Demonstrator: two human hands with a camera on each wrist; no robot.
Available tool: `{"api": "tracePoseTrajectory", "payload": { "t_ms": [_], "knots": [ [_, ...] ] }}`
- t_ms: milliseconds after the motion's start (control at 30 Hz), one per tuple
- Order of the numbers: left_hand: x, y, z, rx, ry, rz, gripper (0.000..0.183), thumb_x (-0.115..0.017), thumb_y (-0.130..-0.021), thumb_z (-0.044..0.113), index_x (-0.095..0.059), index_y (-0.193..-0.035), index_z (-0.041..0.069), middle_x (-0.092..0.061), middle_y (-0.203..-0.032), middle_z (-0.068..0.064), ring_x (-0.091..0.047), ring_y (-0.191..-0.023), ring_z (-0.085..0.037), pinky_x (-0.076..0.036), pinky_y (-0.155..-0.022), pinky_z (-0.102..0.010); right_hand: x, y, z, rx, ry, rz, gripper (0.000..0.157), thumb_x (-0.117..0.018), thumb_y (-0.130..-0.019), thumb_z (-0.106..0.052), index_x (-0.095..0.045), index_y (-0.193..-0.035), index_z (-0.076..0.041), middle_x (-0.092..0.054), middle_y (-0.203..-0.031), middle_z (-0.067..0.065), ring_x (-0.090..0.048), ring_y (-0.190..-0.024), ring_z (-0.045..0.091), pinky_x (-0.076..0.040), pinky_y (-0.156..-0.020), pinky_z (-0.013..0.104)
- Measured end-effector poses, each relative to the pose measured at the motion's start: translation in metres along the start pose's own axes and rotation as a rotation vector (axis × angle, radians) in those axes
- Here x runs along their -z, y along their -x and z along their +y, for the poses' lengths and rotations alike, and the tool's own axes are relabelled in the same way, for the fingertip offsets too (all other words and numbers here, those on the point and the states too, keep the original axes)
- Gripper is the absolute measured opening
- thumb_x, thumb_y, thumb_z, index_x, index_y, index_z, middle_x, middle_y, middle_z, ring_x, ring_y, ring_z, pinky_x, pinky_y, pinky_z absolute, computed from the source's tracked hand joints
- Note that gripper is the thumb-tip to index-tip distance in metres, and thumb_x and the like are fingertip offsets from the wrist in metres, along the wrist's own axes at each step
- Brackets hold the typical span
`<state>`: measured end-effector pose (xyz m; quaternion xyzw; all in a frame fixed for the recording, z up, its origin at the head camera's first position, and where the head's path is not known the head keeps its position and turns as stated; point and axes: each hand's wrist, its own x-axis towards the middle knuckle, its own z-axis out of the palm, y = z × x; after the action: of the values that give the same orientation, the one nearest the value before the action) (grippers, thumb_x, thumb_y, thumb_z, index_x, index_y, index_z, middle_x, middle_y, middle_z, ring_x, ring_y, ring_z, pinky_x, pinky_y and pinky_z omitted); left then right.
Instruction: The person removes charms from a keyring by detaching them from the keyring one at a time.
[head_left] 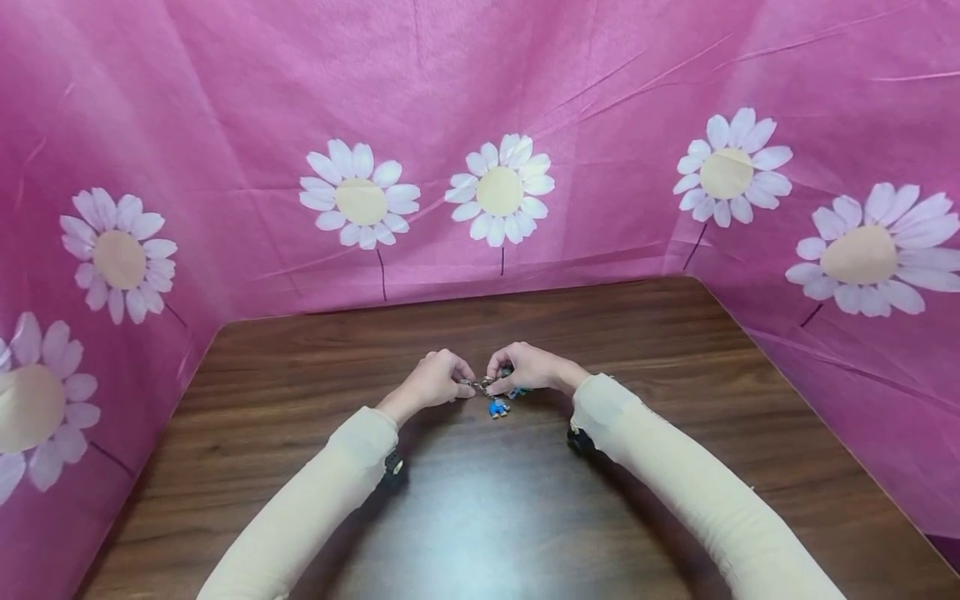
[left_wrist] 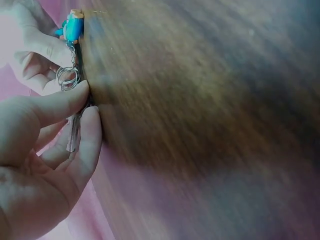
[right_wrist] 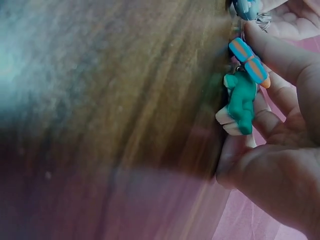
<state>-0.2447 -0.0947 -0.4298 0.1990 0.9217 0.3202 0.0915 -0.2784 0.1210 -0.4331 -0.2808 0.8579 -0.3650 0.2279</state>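
Observation:
Near the table's middle my left hand pinches a metal key between thumb and fingers, its blade lying along the fingers in the left wrist view. Just above the thumb, several thin metal rings join it to a short chain. My right hand faces the left one and pinches the keychain near its rings. A small blue figure charm hangs below the right fingertips. Beside the right fingers dangle a green figure charm and a blue-and-orange piece. Fingers partly hide the rings.
The brown wood-grain table lies under both hands. A pink cloth printed with white daisies stands around its back and sides. Dark wrist devices sit at the cream sleeves.

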Motion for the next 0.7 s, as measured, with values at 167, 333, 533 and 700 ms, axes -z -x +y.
{"api": "tracePoseTrajectory", "payload": {
  "t_ms": [167, 333, 533, 700],
  "knots": [
    [0.004, 0.005, 0.003, -0.017, 0.075, -0.009, 0.010, -0.085, -0.081, 0.007, -0.078, -0.088, 0.008, -0.074, -0.075, 0.002, -0.064, -0.057, -0.008, -0.055, -0.060, -0.025, -0.002, 0.004, -0.004, 0.029, 0.053, -0.032, 0.014, -0.082, -0.087, -0.017, -0.069, -0.087, -0.011, -0.064, -0.074, -0.006, -0.055, -0.069, 0.007, -0.047, -0.067, 0.023],
    [0.009, 0.014, 0.009, -0.011, 0.325, -0.091, 0.013, -0.080, -0.085, -0.002, -0.076, -0.097, 0.000, -0.075, -0.083, -0.006, -0.073, -0.068, -0.026, -0.062, -0.062, -0.034, -0.006, 0.017, -0.007, 0.082, -0.001, -0.102, 0.010, -0.076, -0.092, -0.015, -0.069, -0.091, -0.009, -0.069, -0.078, -0.002, -0.063, -0.070, 0.009, -0.052, -0.066, 0.025],
    [0.027, 0.035, 0.026, -0.080, 0.452, -0.173, 0.021, -0.075, -0.087, -0.004, -0.075, -0.108, -0.002, -0.076, -0.093, -0.012, -0.072, -0.080, -0.041, -0.062, -0.069, -0.046, -0.009, 0.042, -0.011, 0.152, -0.194, -0.029, 0.010, -0.076, -0.093, -0.014, -0.070, -0.096, -0.006, -0.074, -0.088, 0.002, -0.069, -0.085, 0.015, -0.055, -0.085, 0.028],
    [0.048, 0.054, 0.045, -0.132, 0.450, -0.161, 0.022, -0.078, -0.087, 0.002, -0.076, -0.109, 0.003, -0.076, -0.087, -0.009, -0.072, -0.075, -0.034, -0.062, -0.066, -0.046, -0.005, 0.062, -0.028, 0.219, -0.365, 0.009, 0.014, -0.078, -0.090, -0.009, -0.068, -0.099, -0.002, -0.074, -0.095, 0.008, -0.071, -0.093, 0.021, -0.058, -0.088, 0.035]
  ]
}}
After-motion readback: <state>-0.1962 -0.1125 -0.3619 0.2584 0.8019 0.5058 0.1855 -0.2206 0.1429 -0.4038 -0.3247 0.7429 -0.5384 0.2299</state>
